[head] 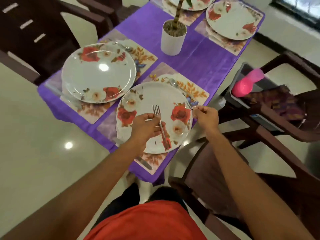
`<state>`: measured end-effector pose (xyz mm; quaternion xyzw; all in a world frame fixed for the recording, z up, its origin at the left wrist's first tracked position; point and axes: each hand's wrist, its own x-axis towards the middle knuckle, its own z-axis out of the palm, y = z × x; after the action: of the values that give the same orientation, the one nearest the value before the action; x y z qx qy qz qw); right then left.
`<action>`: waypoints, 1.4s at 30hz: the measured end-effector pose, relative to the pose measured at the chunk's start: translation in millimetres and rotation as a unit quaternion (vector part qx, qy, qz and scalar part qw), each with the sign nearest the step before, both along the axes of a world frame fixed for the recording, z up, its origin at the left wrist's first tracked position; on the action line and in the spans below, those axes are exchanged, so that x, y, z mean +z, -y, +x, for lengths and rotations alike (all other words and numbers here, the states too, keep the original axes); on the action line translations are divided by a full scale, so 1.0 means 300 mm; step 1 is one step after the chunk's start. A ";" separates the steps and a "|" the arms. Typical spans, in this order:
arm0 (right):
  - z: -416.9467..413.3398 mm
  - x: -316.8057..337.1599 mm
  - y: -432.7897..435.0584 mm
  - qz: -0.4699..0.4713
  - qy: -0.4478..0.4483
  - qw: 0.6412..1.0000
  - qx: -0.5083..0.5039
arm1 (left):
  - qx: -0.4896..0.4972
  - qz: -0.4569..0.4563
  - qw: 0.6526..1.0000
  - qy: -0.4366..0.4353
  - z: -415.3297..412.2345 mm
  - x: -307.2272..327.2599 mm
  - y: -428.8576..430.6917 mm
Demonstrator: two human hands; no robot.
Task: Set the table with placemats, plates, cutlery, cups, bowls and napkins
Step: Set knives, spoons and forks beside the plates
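The nearest floral plate (155,96) sits on a leaf-patterned placemat (197,91) at the table's near corner. Over this plate my left hand (145,127) grips a steel fork (157,111) by its handle, tines pointing away from me. At the plate's right rim, my right hand (206,116) pinches the handle end of a spoon (173,82) that lies on the placemat beside the plate. On the same placemat, a knife (145,164) lies near the front edge, partly under my left forearm.
A second plate (98,73) on its placemat is at the left, and two more (232,19) at the far end. A white plant pot (173,40) stands mid-table on the purple cloth (207,61). Dark chairs surround the table; the right one holds a tray with pink cups (245,84).
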<state>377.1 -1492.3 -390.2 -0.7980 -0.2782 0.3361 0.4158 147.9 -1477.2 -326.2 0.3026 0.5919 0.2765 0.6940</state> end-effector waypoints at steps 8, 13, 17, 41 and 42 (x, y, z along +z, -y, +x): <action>0.146 -0.054 -0.404 -0.033 0.085 0.995 0.029 | -0.044 -0.017 0.999 0.003 0.082 -0.055 -0.304; 0.164 -0.072 -0.532 -0.061 0.109 0.988 0.092 | -0.039 -0.035 0.998 0.017 0.161 -0.085 -0.402; 0.155 -0.116 -0.558 -0.075 0.130 0.982 0.115 | -0.029 -0.052 0.998 0.011 0.210 -0.126 -0.452; 0.176 -0.120 -0.528 -0.001 0.202 0.972 0.117 | -0.009 -0.056 0.998 -0.001 0.252 -0.140 -0.489; 0.161 -0.100 -0.521 0.019 0.190 0.977 0.100 | -0.009 -0.050 0.999 -0.007 0.246 -0.136 -0.490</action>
<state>425.4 -1335.9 -420.3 -0.8072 -0.4369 0.2130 0.3348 221.7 -1330.2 -367.1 0.2746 0.6073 0.2382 0.7064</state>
